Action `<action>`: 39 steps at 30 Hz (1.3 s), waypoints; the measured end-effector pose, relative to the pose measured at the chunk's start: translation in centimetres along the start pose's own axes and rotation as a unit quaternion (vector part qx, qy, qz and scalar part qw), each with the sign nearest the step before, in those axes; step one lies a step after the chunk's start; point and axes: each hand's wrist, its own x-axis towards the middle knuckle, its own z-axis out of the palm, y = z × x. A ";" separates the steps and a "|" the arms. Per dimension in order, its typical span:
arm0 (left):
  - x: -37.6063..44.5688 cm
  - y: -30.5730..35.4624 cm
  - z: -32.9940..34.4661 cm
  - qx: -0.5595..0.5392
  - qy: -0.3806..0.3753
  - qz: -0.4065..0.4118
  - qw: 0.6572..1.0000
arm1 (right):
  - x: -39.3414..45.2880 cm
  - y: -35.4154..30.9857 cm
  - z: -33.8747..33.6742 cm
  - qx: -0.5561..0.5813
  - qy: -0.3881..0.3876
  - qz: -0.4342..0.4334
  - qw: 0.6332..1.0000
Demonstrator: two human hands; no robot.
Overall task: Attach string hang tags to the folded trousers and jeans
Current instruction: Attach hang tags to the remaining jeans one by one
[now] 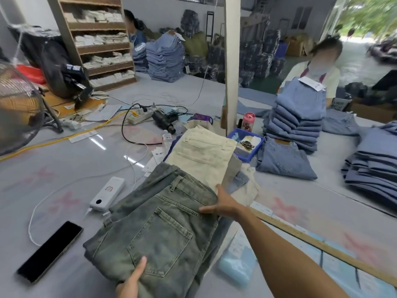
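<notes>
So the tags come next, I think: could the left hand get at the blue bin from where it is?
Probably not easily: the left hand grips the green jeans near the body, and the blue bin lies beyond the cream trousers.

Faded green denim jeans [159, 229] lie on a glossy, smooth table [64, 168].
</notes>
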 end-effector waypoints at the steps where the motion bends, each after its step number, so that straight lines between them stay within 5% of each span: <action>1: -0.8 -0.2 -0.3 0.027 -0.005 -0.022 0.999 | 0.5 0.1 0.4 -0.038 0.003 0.015 0.999; 3: -2.1 -0.6 -1.5 0.054 0.043 -0.088 0.994 | 1.1 -0.9 0.2 -0.132 0.003 0.031 0.991; 7: -4.8 1.1 -2.4 0.057 0.006 -0.098 0.994 | -1.4 -3.9 -2.2 -0.269 -0.017 0.010 0.963; 11: -8.5 4.3 -0.9 0.055 -0.063 -0.006 0.997 | -8.9 -2.8 -4.4 -0.213 0.044 -0.043 0.975; 15: -15.4 8.6 0.3 0.023 -0.183 0.068 0.980 | -21.8 0.0 -8.5 -0.170 0.187 -0.033 0.967; 21: -29.0 10.7 0.5 0.007 -0.444 0.033 0.896 | -49.4 5.2 -11.3 -0.032 0.413 0.006 0.910; 25: -36.0 5.0 0.1 0.180 -0.548 -0.010 0.817 | -64.2 12.1 -6.3 0.003 0.474 0.156 0.866; 29: -40.5 -6.2 -2.4 0.359 -0.581 -0.079 0.726 | -69.2 20.4 4.0 0.064 0.399 0.352 0.845; 31: -40.1 -9.8 -4.4 0.400 -0.569 -0.045 0.717 | -69.6 22.2 7.4 0.161 0.345 0.408 0.830; 39: -38.6 -8.7 -4.9 0.455 -0.553 0.059 0.695 | -71.9 21.3 7.0 0.137 0.314 0.387 0.856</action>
